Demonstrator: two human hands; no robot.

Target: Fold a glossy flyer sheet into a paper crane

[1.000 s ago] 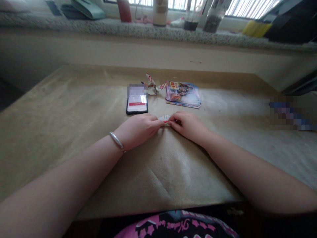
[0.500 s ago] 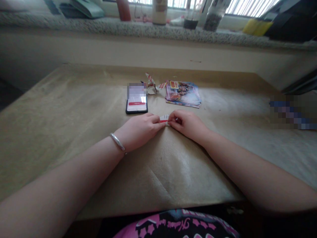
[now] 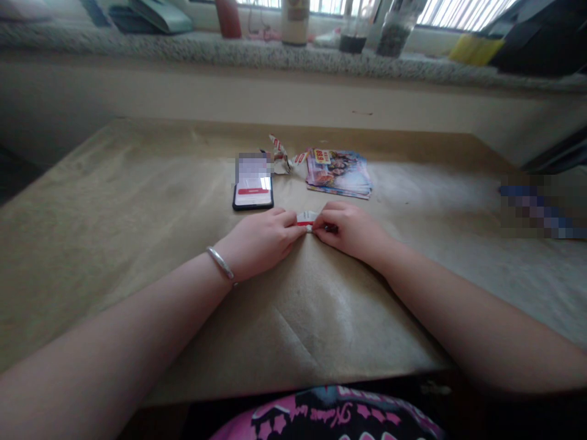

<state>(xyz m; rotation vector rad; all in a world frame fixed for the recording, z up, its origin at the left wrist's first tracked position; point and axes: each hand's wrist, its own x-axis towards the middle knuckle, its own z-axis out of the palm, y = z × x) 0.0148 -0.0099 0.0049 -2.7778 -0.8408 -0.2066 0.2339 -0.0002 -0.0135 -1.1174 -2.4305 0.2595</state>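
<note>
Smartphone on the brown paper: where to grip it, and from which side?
Pinch the long edges of the smartphone from above, coming from the near end. It lies flat, screen up, on the brown paper, so fingers can't get under it, but its long edges look unobstructed. The left hand is closest, though it is pinching a folded paper strip.

Brown-paper-covered table with phone, leaflet stack
</note>
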